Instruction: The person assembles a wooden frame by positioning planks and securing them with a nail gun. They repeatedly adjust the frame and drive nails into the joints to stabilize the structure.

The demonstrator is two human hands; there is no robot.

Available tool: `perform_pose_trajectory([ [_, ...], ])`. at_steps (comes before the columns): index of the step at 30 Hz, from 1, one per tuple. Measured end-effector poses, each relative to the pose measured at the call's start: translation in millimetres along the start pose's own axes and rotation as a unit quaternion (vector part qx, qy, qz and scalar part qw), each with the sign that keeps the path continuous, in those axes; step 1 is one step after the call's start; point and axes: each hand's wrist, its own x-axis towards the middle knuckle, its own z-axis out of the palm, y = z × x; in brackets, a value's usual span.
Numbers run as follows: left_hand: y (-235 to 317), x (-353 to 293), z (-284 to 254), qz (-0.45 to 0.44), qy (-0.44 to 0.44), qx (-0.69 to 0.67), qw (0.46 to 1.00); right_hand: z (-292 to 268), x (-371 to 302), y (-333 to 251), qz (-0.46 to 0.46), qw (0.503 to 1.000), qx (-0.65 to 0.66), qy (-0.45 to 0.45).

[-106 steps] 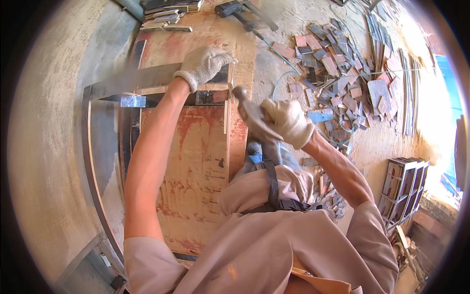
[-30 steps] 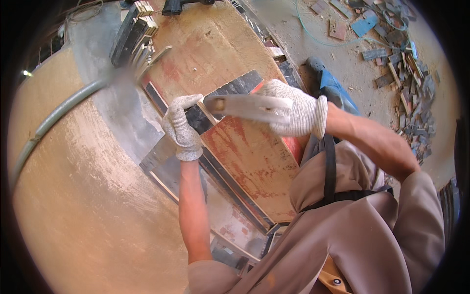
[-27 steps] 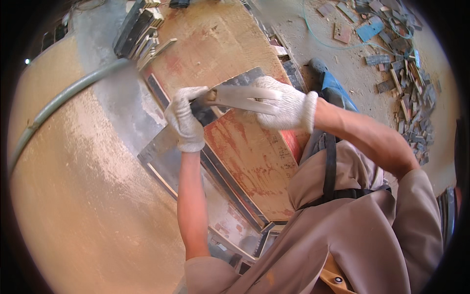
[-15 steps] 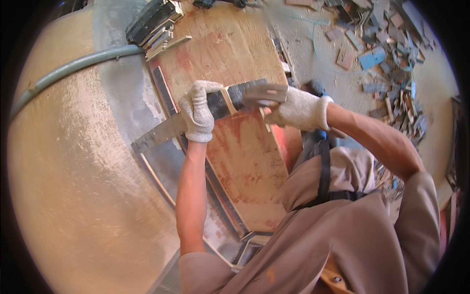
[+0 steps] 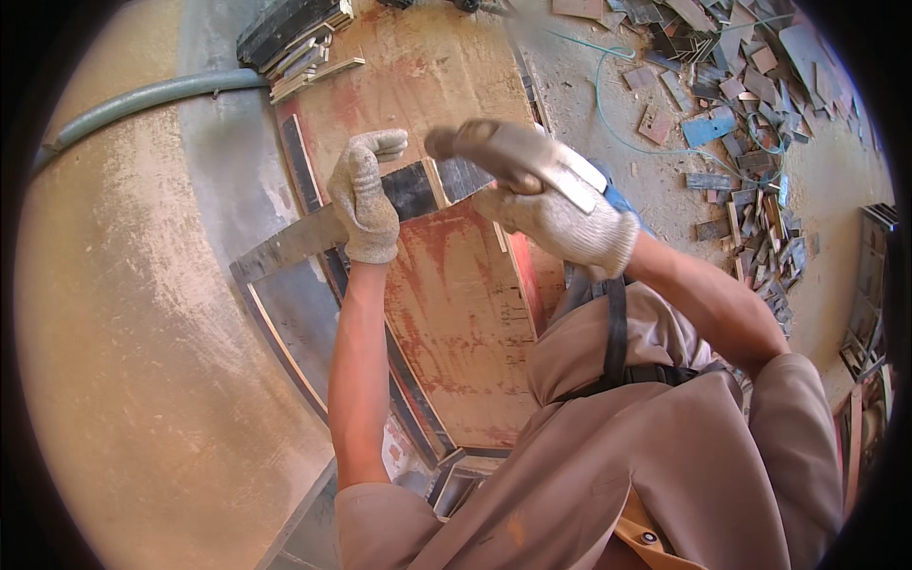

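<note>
My left hand (image 5: 366, 199), in a pale knitted glove, lies against a long dark board strip (image 5: 285, 245). Its fingers are stretched out to the right beyond the strip's far edge, and nothing shows in them. A narrow light wood piece (image 5: 435, 182) crosses the strip just right of this hand. My gloved right hand (image 5: 560, 220) is closed on a hammer (image 5: 503, 147), raised over the strip's right end. Motion smears the hammer's head, and the glove hides part of its handle. Under the strip lies a red-stained plywood panel (image 5: 465, 323).
Stacked dark-edged strips (image 5: 294, 43) lie on the panel's far left corner. A grey-green hose (image 5: 161, 95) reaches in from the left. Board offcuts (image 5: 750, 180) are heaped on the floor at right, beside a thin teal cord (image 5: 600, 95). Dark-edged framing (image 5: 294, 332) runs along the panel's left.
The hammer has lifted off the strip and tilted, rising with my right hand. My left hand has shifted slightly left, its fingers straightening away from the light wood piece.
</note>
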Motion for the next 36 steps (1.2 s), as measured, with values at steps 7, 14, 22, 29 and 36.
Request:
perform_pose_trajectory([
  [7,-13,0,-3,-0.003,-0.020,-0.026,0.999,37,-24,41,-0.219,0.957,-0.174,0.073],
  [14,-11,2,0,0.017,-0.019,-0.026,0.999,2,0,-1,0.018,0.993,0.067,0.099],
  [22,4,12,9,0.009,-0.018,-0.020,1.000,0,33,25,-0.120,0.959,-0.213,0.146],
  [29,5,0,5,0.073,0.094,0.111,0.987,-76,13,4,0.158,0.944,0.282,-0.063],
  [36,28,-13,58,-0.045,0.570,0.240,0.785,-108,57,2,0.140,0.954,0.255,0.073],
])
